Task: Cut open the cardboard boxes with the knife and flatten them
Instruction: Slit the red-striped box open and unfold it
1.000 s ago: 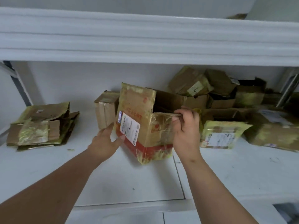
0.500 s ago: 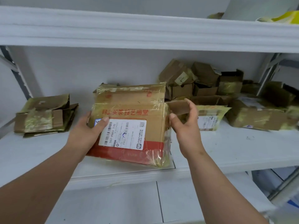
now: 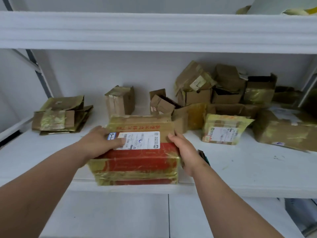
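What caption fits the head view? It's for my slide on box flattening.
Left hand and right hand press a flattened red-banded box onto the white shelf.

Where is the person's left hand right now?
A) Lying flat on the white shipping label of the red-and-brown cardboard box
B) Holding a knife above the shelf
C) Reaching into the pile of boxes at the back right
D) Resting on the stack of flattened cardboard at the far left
A: the left hand lies on top of the flattened red-and-brown cardboard box, its fingers straight across the white shipping label, pressing it onto the white shelf.
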Demonstrator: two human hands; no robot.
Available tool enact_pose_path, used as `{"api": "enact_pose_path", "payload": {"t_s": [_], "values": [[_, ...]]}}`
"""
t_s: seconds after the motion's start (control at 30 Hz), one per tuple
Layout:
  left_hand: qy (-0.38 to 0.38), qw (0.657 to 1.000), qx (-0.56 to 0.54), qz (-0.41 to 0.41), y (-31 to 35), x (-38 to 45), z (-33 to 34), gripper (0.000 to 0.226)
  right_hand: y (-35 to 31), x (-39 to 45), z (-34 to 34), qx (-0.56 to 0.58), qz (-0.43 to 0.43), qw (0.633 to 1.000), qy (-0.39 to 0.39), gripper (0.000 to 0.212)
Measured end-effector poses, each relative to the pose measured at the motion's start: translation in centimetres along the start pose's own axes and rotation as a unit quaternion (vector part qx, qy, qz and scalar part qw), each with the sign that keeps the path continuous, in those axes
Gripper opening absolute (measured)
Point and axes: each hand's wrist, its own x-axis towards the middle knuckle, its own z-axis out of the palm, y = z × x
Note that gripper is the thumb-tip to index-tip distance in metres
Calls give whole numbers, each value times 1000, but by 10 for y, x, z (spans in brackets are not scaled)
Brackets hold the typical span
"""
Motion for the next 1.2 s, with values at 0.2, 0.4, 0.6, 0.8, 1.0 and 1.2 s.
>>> {"api": "enact_pose_path", "payload": {"t_s": [0.2, 0.4, 0.6, 0.8, 1.0, 1.2], "values": [[-37, 955, 292, 41, 31, -4, 26, 124, -17, 6, -26, -119, -42, 992, 6, 44], [-41, 913, 384, 129, 38, 8, 59, 135, 5, -3, -69, -280, -77, 931, 223, 28], [-64, 949, 281, 128, 44, 23, 38, 135, 42, -24, -106, -583, 83, 784, 197, 56], [-92, 953, 251, 145, 57, 35, 31, 94, 43, -29, -107, -559, 73, 814, 141, 37], [-12, 954, 250, 167, 60, 43, 39, 97, 31, -39, -90, -398, -76, 903, 143, 31], [61, 945, 271, 170, 63, 47, 45, 116, 18, -35, -67, -351, -177, 908, 142, 37]]}}
